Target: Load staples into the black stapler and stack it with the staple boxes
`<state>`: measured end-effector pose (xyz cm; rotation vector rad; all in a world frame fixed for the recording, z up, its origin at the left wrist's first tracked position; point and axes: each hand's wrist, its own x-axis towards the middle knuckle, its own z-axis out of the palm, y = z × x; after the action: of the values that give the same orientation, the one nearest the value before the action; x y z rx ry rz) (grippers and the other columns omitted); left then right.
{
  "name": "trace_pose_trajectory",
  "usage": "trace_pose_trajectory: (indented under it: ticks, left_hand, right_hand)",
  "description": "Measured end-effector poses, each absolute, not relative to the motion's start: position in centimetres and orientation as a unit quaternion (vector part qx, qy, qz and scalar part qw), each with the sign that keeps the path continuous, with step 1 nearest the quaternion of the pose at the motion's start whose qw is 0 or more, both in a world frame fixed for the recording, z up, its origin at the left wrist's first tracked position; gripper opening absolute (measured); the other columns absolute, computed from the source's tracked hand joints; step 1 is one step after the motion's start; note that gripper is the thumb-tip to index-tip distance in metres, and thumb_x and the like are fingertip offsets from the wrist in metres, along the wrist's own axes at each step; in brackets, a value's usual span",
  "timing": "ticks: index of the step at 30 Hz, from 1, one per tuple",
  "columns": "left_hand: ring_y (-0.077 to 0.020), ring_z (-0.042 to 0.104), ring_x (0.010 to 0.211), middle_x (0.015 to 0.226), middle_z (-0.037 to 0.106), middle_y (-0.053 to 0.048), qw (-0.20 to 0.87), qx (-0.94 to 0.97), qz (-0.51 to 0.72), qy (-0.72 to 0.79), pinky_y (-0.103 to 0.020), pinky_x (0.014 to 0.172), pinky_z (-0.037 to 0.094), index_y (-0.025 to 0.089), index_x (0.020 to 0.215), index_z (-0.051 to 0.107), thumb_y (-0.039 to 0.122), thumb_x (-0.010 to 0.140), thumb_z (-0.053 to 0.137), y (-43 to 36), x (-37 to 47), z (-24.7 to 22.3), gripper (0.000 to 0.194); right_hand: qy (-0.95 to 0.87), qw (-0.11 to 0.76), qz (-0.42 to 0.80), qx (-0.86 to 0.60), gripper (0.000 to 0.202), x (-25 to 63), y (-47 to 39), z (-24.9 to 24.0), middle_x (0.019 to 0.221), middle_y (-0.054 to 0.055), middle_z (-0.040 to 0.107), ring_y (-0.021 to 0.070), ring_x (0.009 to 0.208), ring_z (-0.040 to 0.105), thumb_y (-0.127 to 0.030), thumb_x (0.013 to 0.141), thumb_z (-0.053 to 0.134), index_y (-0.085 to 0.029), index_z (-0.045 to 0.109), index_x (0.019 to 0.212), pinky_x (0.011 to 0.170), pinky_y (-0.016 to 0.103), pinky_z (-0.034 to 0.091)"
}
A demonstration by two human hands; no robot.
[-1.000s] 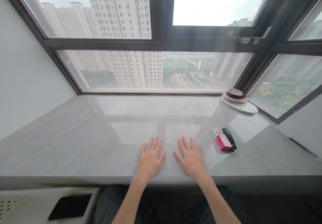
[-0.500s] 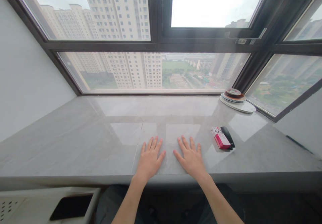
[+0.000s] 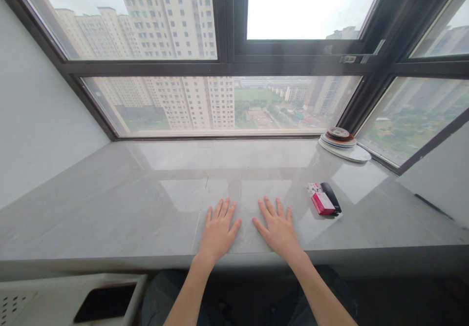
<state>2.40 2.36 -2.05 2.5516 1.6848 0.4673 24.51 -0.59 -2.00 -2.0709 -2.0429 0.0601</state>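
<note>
My left hand (image 3: 217, 228) lies flat, palm down, on the grey stone window sill (image 3: 117, 209), fingers spread. My right hand (image 3: 277, 227) rests the same way a short distance to its right, also spread and holding nothing. Closest to the right hand is a small pink and white box (image 3: 323, 203), with a patterned white and pink packet (image 3: 314, 188) touching its far end. A black, curved object (image 3: 330, 198) lies along the box's right side; its kind cannot be made out.
A stack of plates (image 3: 344, 145) stands in the far right corner by the window frame (image 3: 223, 67). On the right, a thin dark strip (image 3: 434, 206) lies along the wall. Below the sill at left is a white perforated unit (image 3: 44, 292) bearing a dark rectangle (image 3: 105, 302).
The view has shifted and tilted very slightly. Both hands and the objects on the sill stay where they were.
</note>
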Motion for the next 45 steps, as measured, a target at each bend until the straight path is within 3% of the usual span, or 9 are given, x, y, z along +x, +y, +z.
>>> trace_pose_trajectory:
  ticks: [33, 45]
  left_hand:
    - [-0.0243, 0.021, 0.157, 0.168, 0.027, 0.001, 0.014, 0.822, 0.157, 0.547, -0.054, 0.126, 0.020, 0.037, 0.158, 0.035, 0.049, 0.106, 0.032, 2.44, 2.48, -2.08, 0.053]
    - [-0.0243, 0.018, 0.157, 0.169, 0.025, 0.002, 0.024, 0.822, 0.144, 0.550, -0.054, 0.127, 0.018, 0.038, 0.159, 0.033, 0.061, 0.103, 0.031, 2.36, 2.61, -1.70, 0.060]
  right_hand:
    - [-0.699, 0.112, 0.016, -0.706, 0.069, 24.60, -0.42, -2.39, 0.171, -0.001, 0.018, 0.0366, 0.157, 0.001, -0.065, 0.102, 0.028, -0.036, 0.023, 0.164, 0.121, 0.066, 0.003]
    - [-0.697, 0.106, 0.012, -0.709, 0.070, 24.75, -0.30, -2.56, 0.171, -0.003, 0.017, 0.0361, 0.158, 0.001, -0.066, 0.101, 0.028, -0.036, 0.021, 0.164, 0.122, 0.064, 0.002]
